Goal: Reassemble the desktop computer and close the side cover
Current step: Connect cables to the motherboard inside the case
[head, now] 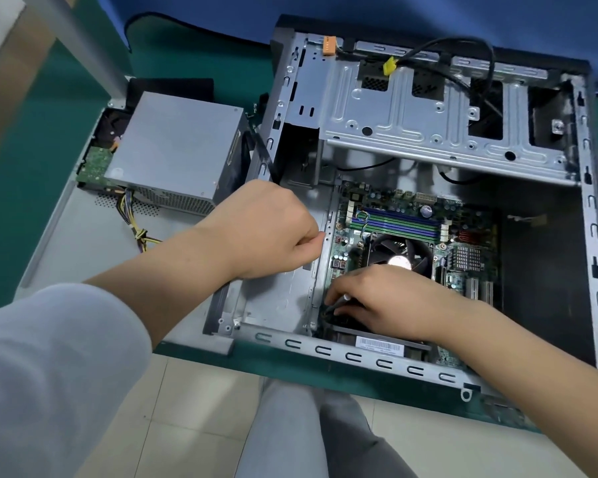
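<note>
two hands work inside one open computer case (428,208), which lies on its side on the green table (32,167) with its open face up. the right hand (390,305) is low at the near left corner of the motherboard (411,222), fingers curled on a slim dark tool with a silvery end, most likely a screwdriver (342,300); its tip is hidden under the fingers. the left hand (266,229) rests against the case's inner metal wall, fingers curled in with thumb and forefinger closed together; whether they pinch a screw i cannot tell.

my guess is that the step is fastening the board at that corner. to do it well, keep the tool upright over the hole, seat the tip before turning, stop at snug, and steady the case with the left hand so nothing slips onto the fan (399,253).

counted: one motherboard in the case, one cooler fan, four memory slots beside it as best i can tell, one drive cage (411,108) across the far end, one black cable looping over it. outside the case, just to its left, sit one power supply (173,150) with one bundle of coloured wires, not yet fitted, and one grey panel (83,243) under it, probably the side cover.
</note>
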`<state>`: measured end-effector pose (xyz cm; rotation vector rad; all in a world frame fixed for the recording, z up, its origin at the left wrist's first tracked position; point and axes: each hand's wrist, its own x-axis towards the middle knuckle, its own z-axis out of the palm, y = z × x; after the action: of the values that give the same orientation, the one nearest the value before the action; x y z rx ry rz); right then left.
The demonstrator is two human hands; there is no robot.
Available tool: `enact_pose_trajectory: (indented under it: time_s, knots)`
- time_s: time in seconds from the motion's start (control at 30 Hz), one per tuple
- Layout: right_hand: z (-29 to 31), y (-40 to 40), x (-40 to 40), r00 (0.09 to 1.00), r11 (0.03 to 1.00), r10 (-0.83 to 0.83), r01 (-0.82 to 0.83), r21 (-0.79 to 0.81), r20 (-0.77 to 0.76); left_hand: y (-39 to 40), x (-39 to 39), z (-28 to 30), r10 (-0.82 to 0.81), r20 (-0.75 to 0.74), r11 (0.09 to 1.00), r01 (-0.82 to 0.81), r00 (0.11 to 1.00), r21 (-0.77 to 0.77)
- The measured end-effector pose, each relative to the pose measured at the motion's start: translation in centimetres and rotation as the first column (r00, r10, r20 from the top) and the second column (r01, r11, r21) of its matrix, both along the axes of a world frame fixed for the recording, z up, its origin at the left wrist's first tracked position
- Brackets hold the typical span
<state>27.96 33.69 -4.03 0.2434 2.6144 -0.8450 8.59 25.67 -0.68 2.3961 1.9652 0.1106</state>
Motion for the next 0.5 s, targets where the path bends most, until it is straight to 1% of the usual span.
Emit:
enact_pose_trajectory:
  time_s: [0.23, 0.5]
  knots:
    - [-0.31, -0.04, -0.07, 0.999, 0.997, 0.044, -0.044, 0.07, 0.003, -0.06, -0.04, -0.06, 0.008, 0.019, 1.0, -0.008, 1.0, -0.009]
    - [-0.33, -0.05, -0.26, 0.996, 0.992, 0.083, -0.081, 0.094, -0.023, -0.09, -0.09, -0.12, 0.022, 0.022, 1.0, -0.022, 1.0, 0.007]
